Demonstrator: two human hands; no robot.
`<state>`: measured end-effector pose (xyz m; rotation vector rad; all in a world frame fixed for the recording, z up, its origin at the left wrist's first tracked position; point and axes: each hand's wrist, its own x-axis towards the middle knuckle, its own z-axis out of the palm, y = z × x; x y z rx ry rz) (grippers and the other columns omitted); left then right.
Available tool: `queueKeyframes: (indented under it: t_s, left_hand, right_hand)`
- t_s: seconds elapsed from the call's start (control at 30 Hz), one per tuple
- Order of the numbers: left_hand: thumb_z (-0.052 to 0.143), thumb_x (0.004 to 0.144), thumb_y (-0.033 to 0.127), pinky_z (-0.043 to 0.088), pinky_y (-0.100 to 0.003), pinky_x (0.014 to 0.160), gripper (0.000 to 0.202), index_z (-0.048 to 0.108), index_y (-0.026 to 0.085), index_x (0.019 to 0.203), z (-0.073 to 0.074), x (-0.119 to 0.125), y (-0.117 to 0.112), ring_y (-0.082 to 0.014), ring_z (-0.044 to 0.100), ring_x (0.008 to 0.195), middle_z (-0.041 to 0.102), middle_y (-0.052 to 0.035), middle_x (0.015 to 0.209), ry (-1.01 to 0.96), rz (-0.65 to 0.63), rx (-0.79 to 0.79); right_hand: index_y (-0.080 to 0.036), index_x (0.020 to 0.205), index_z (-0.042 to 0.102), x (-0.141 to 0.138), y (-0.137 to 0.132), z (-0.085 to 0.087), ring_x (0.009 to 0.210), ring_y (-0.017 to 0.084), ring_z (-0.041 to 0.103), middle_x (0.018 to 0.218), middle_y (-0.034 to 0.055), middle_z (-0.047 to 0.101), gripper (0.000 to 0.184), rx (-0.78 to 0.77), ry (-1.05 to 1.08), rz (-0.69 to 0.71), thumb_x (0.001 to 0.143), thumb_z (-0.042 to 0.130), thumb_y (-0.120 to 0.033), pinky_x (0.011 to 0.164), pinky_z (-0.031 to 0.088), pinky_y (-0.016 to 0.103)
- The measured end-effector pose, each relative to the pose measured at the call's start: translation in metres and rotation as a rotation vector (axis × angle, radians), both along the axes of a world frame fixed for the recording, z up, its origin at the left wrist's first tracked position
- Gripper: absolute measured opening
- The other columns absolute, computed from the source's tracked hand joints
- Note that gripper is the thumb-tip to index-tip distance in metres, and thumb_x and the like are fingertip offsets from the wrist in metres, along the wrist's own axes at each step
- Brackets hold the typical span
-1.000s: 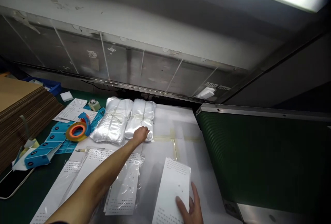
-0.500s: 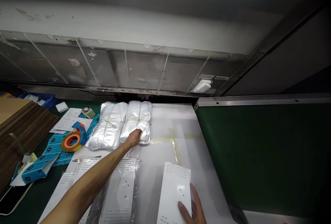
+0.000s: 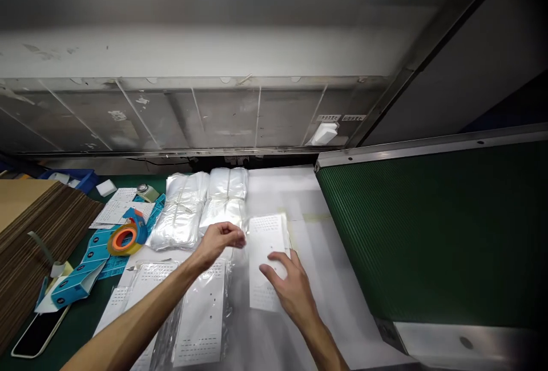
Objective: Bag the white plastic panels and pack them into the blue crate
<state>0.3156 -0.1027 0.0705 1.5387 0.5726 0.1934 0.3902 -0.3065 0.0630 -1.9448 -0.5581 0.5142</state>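
An open right hand (image 3: 289, 285) slides a white perforated sheet (image 3: 268, 245) up the white counter (image 3: 308, 200) toward bundled clear plastic bags (image 3: 182, 211), the empty left hand (image 3: 220, 242) loosely curled beside it.

A white sheet (image 3: 268, 259) at 6 o'clock carries rows of small grey dots. At 8 o'clock, silvery clear plastic bags (image 3: 182, 211) shine beside an orange roll of tape (image 3: 125, 240) on a bright blue dispenser, and blue labels (image 3: 81, 271) with dark round marks lie on a dark green mat (image 3: 75, 325). Brown corrugated cardboard (image 3: 47, 217), finely striped along its edge, fills 9 o'clock. A dark green ribbed conveyor belt (image 3: 428, 234) stretches across 4 o'clock, below a scuffed grey steel panel (image 3: 192, 114) at 12 o'clock.
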Motion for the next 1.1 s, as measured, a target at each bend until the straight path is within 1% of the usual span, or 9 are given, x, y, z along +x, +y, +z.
queueKeyframes:
  t_s: [0.17, 0.3, 0.4, 0.53, 0.67, 0.77, 0.9, 1.0, 1.1]
  left_hand:
    - [0.068, 0.075, 0.03, 0.049, -0.036, 0.082, 0.021, 0.065, 0.01, 0.078, 0.016, -0.05, -0.053, -0.0188, 0.063, 0.08, 0.068, -0.0091, 0.081, -0.072, 0.062, -0.355]
    - [0.067, 0.077, 0.028, 0.044, -0.04, 0.092, 0.018, 0.064, 0.011, 0.076, 0.017, -0.084, -0.061, -0.0223, 0.062, 0.091, 0.068, -0.0098, 0.085, -0.155, 0.193, -0.618]
    - [0.06, 0.081, 0.028, 0.046, -0.04, 0.086, 0.016, 0.058, 0.015, 0.073, 0.019, -0.1, -0.058, -0.0153, 0.061, 0.073, 0.061, -0.0014, 0.072, -0.211, 0.171, -0.745]
    - [0.065, 0.075, 0.026, 0.041, -0.023, 0.057, 0.019, 0.057, 0.019, 0.09, 0.011, -0.1, -0.053, -0.0106, 0.053, 0.057, 0.054, 0.0034, 0.063, -0.083, 0.082, -0.359]
    - [0.054, 0.08, 0.036, 0.038, -0.025, 0.053, 0.033, 0.062, 0.02, 0.107, -0.004, -0.077, -0.053, -0.014, 0.052, 0.049, 0.053, 0.0043, 0.05, 0.093, 0.131, 0.122]
    - [0.045, 0.084, 0.044, 0.044, -0.03, 0.064, 0.045, 0.06, 0.016, 0.116, -0.007, -0.058, -0.056, -0.0173, 0.057, 0.052, 0.056, 0.0028, 0.046, 0.06, 0.073, 0.055]
    - [0.046, 0.083, 0.049, 0.046, -0.03, 0.069, 0.049, 0.06, 0.018, 0.118, -0.002, -0.052, -0.052, -0.0191, 0.06, 0.069, 0.068, -0.0037, 0.075, 0.025, 0.003, -0.014]
    - [0.039, 0.086, 0.053, 0.047, -0.033, 0.072, 0.052, 0.054, 0.022, 0.125, 0.0, -0.065, -0.05, -0.0199, 0.062, 0.073, 0.068, -0.0045, 0.086, 0.079, -0.04, -0.156]
    - [0.038, 0.086, 0.055, 0.042, -0.039, 0.091, 0.053, 0.051, 0.026, 0.128, -0.001, -0.083, -0.059, -0.0248, 0.058, 0.103, 0.064, -0.007, 0.111, 0.123, -0.014, -0.226]
  right_hand:
    - [-0.028, 0.083, 0.063, -0.022, 0.022, 0.025, 0.072, 0.015, 0.056, 0.087, 0.0, 0.05, 0.022, 0.031, -0.157, 0.244, 0.085, 0.048, -0.044, 0.065, 0.044, 0.026]
    - [-0.026, 0.081, 0.063, -0.036, 0.017, 0.02, 0.069, 0.015, 0.054, 0.086, 0.0023, 0.05, 0.028, 0.033, -0.203, 0.292, 0.09, 0.04, -0.038, 0.061, 0.042, 0.027]
    - [-0.025, 0.08, 0.063, -0.026, 0.02, 0.015, 0.072, 0.017, 0.055, 0.085, 0.0024, 0.052, 0.028, -0.062, -0.207, 0.249, 0.089, 0.042, -0.042, 0.067, 0.043, 0.03]
    - [-0.025, 0.082, 0.066, 0.006, 0.009, 0.024, 0.087, 0.022, 0.057, 0.091, 0.0025, 0.059, 0.025, -0.059, -0.117, 0.174, 0.08, 0.054, -0.048, 0.081, 0.041, 0.034]
    - [-0.024, 0.084, 0.063, 0.012, -0.04, 0.041, 0.088, 0.024, 0.057, 0.091, 0.0029, 0.063, 0.025, 0.154, 0.1, -0.16, 0.07, 0.066, -0.045, 0.083, 0.04, 0.037]
    - [-0.025, 0.074, 0.056, -0.029, -0.07, 0.037, 0.059, 0.02, 0.055, 0.066, -0.0005, 0.06, 0.033, 0.314, 0.621, -0.277, 0.055, 0.077, -0.042, 0.064, 0.044, 0.036]
    - [-0.022, 0.063, 0.049, -0.099, -0.062, 0.009, 0.051, 0.017, 0.054, 0.055, -0.0019, 0.056, 0.038, 0.504, 1.051, -0.104, 0.048, 0.078, -0.041, 0.056, 0.044, 0.03]
    - [-0.021, 0.07, 0.052, -0.118, -0.048, -0.004, 0.061, 0.021, 0.062, 0.06, -0.0004, 0.062, 0.037, 0.517, 1.132, -0.2, 0.052, 0.078, -0.04, 0.063, 0.047, 0.034]
    - [-0.021, 0.075, 0.053, -0.122, -0.047, -0.004, 0.068, 0.023, 0.065, 0.07, 0.0007, 0.066, 0.037, 0.491, 1.048, -0.306, 0.056, 0.078, -0.04, 0.067, 0.048, 0.035]
